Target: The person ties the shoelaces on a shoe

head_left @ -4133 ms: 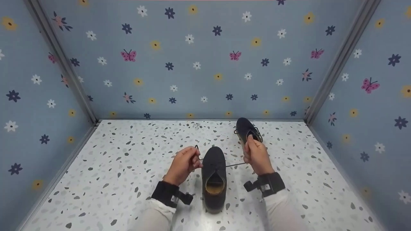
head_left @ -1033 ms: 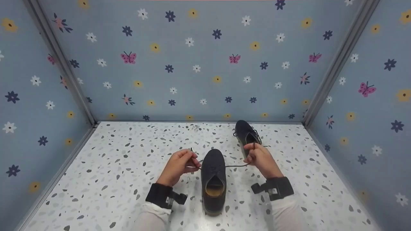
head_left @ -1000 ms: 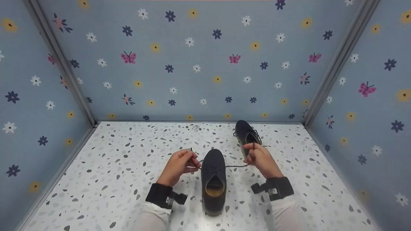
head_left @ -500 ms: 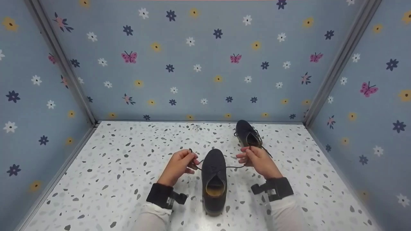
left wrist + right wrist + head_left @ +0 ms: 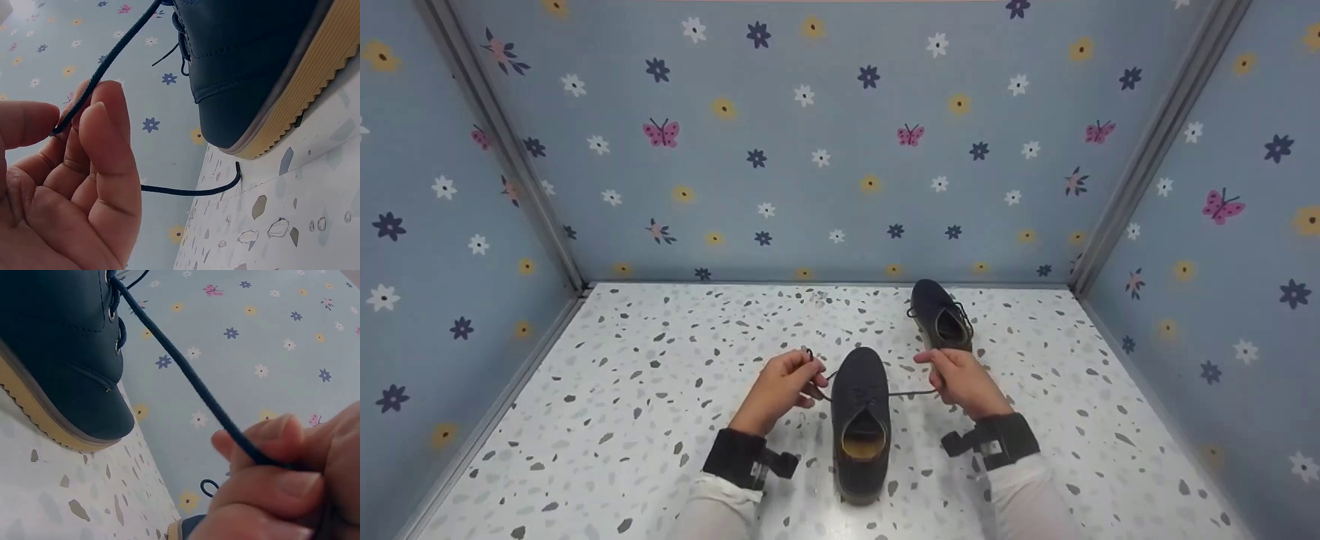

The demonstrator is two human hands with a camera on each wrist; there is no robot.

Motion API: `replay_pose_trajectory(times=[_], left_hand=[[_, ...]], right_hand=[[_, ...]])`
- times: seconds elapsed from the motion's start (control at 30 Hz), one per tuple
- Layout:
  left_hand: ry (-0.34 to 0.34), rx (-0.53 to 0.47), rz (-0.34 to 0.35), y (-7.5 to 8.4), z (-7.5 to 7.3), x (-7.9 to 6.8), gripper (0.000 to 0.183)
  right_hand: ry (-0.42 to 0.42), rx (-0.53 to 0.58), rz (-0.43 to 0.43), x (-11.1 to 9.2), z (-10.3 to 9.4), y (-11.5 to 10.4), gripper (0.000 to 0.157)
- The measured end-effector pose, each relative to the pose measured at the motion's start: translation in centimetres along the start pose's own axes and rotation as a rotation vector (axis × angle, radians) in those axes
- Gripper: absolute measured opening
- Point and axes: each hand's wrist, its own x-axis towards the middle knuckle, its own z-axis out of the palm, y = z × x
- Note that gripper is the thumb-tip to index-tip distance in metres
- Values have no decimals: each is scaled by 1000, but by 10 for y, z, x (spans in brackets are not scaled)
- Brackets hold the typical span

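A dark navy lace-up shoe (image 5: 861, 375) stands on the speckled floor between the two hands, toe pointing to the back wall. Left of it, the left hand (image 5: 781, 386) pinches one shoelace (image 5: 115, 53) between thumb and fingers; the lace's loose end (image 5: 191, 192) trails out behind the fingers in the left wrist view. On the other side, the right hand (image 5: 964, 381) grips the second shoelace (image 5: 191, 374), which runs taut from the top eyelet into the curled fingers. Pale ribbed sole edges show in both wrist views.
A matching shoe (image 5: 934, 300) with its lace tied stands farther back to the right, just beyond the right hand. Blue flowered panels (image 5: 817, 195) enclose the white speckled floor (image 5: 660, 360) at the back and both sides. Each wrist wears a black camera strap (image 5: 735, 454).
The right hand has drawn its lace through its fingers and closed on it, so the lace now runs straighter. The left hand and the near shoe have hardly moved.
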Motion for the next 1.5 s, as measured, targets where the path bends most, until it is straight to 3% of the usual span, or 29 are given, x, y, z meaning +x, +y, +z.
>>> replay_pose_trajectory(times=[0.2,0.37,0.5,0.6,0.73,0.93,1.07,1.2,1.5], left_hand=[[18,53,0,2,0,-2,21],[24,148,-18,4,-1,-4,22],[27,233,-32,7,-3,-7,21],[34,308,-31,10,-6,-9,21],[36,374,-26,12,-8,-11,21],[38,401,-23,11,-7,-11,15],[88,389,-38,11,-5,-11,11],[129,383,-40,9,-2,-11,15],[130,443,-6,10,3,-13,12]], right_hand=[[-40,54,34,0,4,-1,38],[-6,-108,-22,-2,9,-3,38],[34,-250,-42,-5,11,-4,24],[52,-294,-53,-6,14,-5,7],[78,-330,-40,-6,16,-7,11],[101,-417,-14,-2,18,-14,17],[116,-467,-29,2,16,-20,18],[114,-509,-70,7,14,-29,18],[131,-646,-209,14,17,-55,19]])
